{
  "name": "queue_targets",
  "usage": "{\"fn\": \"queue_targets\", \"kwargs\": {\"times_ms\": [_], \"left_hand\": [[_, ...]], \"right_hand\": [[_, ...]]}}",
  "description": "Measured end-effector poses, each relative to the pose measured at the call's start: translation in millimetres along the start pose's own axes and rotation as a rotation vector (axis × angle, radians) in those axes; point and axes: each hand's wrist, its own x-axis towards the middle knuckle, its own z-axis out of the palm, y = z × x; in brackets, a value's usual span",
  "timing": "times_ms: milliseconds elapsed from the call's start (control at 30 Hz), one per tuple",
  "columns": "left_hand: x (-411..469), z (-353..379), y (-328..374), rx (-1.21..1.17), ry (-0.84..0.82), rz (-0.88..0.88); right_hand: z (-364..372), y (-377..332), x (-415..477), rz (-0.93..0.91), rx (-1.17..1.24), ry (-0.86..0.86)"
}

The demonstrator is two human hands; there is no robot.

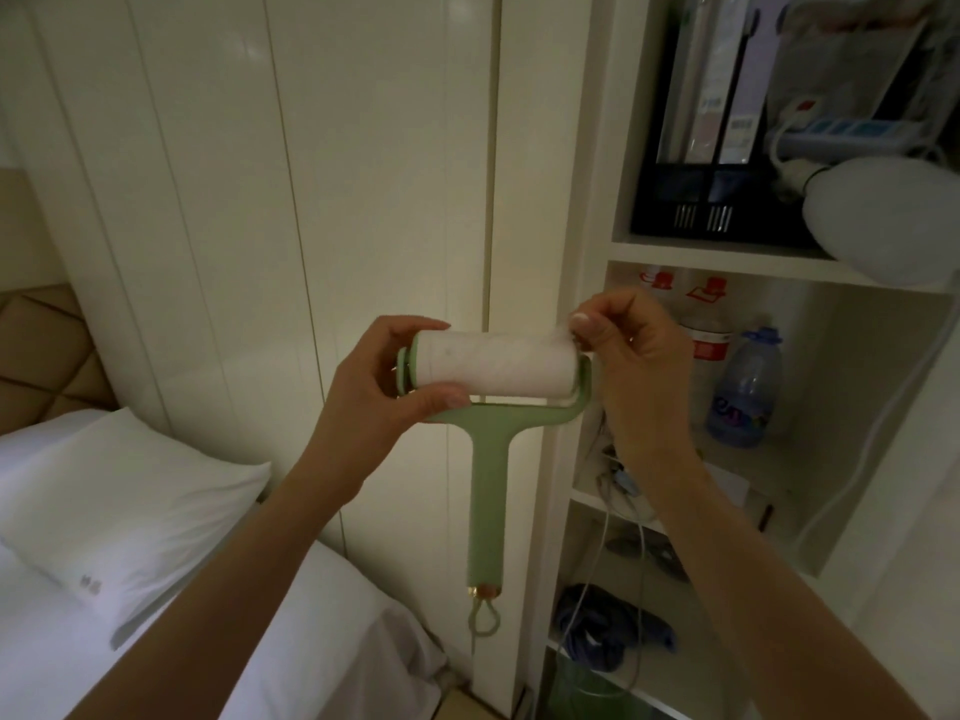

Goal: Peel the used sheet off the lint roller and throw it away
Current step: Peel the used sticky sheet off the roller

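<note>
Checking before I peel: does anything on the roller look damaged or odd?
Nothing looks broken. The roll on the lint roller is speckled with lint, and the right hand pinches its fuzzy right end.

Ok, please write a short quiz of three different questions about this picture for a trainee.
1. True or false: the pale green plastic lint roller hangs with its handle pointing down.
2. Which hand pinches at the right end of the white sticky roll? A) left hand B) right hand
3. Fill in: a white ___ lies on the bed at the left.

Key: 1 true; 2 B; 3 pillow.
</note>
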Motion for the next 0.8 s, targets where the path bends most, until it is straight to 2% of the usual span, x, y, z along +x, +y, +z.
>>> {"fn": "queue_targets", "kwargs": {"times_ms": [100, 300, 467, 600, 800], "left_hand": [[-2.0, -2.5, 1.5, -0.035, -0.076, -0.015], [-5.8, -1.1, 2.4, 0.003, -0.123, -0.029], [-6.0, -3.0, -3.8, -0.042, -0.008, -0.159], [-5.5, -2.1, -3.7, -0.141, -0.007, -0.213], [-8.9, 9.9, -7.2, -0.086, 0.026, -0.313]], "right_hand": [[-2.2, -1.3, 3.0, 0.070, 0.089, 0.021], [-2.8, -2.4, 2.9, 0.153, 0.129, 0.060], [-7.4, -3.8, 3.7, 0.166, 0.120, 0.038], [-10.7, -1.6, 3.2, 0.203, 0.149, -0.015], [-8.0, -1.6, 4.6, 0.286, 0.372, -0.081]]}}
